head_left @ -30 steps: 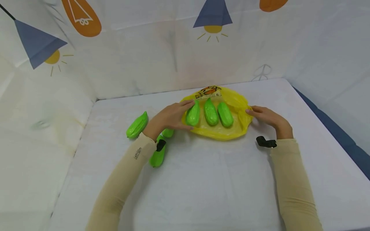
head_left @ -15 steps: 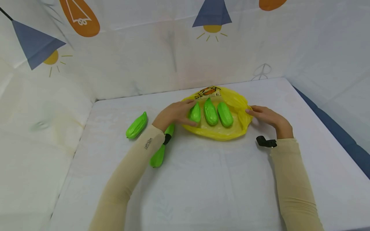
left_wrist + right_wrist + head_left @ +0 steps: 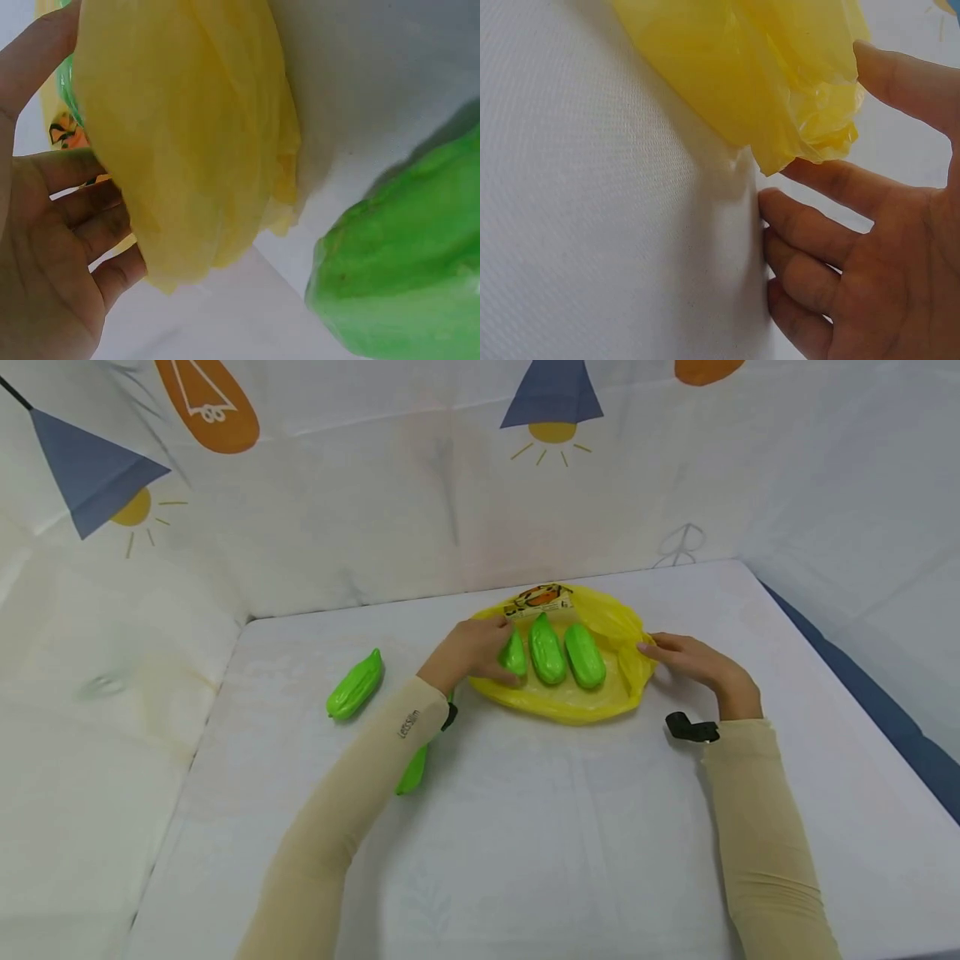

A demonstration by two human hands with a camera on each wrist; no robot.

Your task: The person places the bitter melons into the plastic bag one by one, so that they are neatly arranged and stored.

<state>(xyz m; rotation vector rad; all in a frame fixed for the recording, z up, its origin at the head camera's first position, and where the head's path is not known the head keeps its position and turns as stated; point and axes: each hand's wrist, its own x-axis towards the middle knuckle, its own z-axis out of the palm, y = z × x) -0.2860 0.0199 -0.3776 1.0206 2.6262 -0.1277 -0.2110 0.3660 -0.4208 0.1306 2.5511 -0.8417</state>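
Observation:
My left hand (image 3: 474, 652) reaches over the left rim of a yellow plastic bag (image 3: 577, 714). Its thumb and fingers curl about a glossy green gourd-shaped vegetable (image 3: 514, 652), which the hand partly covers. To the right, inside the bag, lie two more such vegetables, a middle one (image 3: 547, 650) and a right one (image 3: 585, 656). At the bag's right edge, my right hand (image 3: 697, 664) pinches the gathered plastic between thumb and index finger. The right wrist view has the other fingers resting against the white tabletop. In the left wrist view, the bag's side hides the left fingertips.
On the white table (image 3: 570, 843), a loose green vegetable (image 3: 356, 685) lies at the left. Another (image 3: 411, 772) is partly hidden beneath the left forearm, with a sliver of green by that wrist. Behind the table hangs a printed white cloth (image 3: 360, 510).
My left hand has moved to the right, farther over the bag, and the left vegetable has shifted slightly right with it. The right hand keeps its hold on the bag's edge.

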